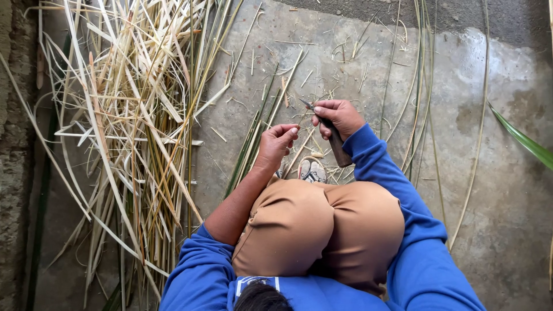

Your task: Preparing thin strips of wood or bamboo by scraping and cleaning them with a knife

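Both hands [305, 129] perhaps pinch a thin strip, barely visible, beside the knife [328, 132].

No packages, labels, signs — no screens.

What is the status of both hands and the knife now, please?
Right hand grips knife, blade tip up-left. Left hand pinches thin strip beside the blade. Strip pile lies left on concrete floor, apart from hands.

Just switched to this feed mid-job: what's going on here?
A person in a blue top squats on a concrete floor. The right hand grips a knife, blade tip pointing toward the left hand, which pinches a thin strip, too fine to make out. A pile of split cane strips lies to their left.
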